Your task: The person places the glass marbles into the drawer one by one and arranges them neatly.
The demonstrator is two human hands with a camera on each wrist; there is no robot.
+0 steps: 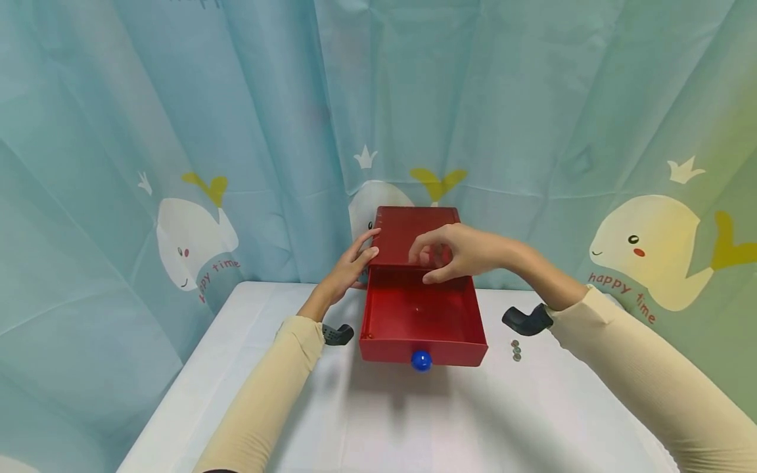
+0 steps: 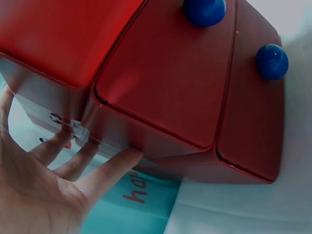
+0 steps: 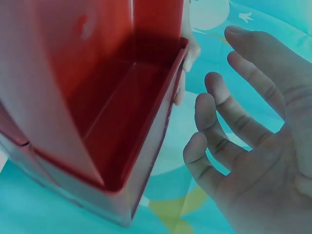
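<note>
Plainly, we face one whale-print curtain [image 1: 272, 98] behind one white worktop [image 1: 189, 394], and on it one red drawer chest [image 1: 396, 238]. Its top drawer [image 1: 390, 353], the only one of three pulled out, slides along an axis pointing toward us; it lies below and on our side of our right hand [image 1: 461, 251], which is nearer its interior. That hand hangs empty, fingers loosely bent, thumb apart; our left hand [image 1: 349, 266], fingers spread, rests against the chest's left side. We count three blue knobs [image 1: 422, 361], two of them on the shut fronts [image 2: 165, 78] beneath, then three coin-like discs [image 1: 517, 351] right of the drawer.
</note>
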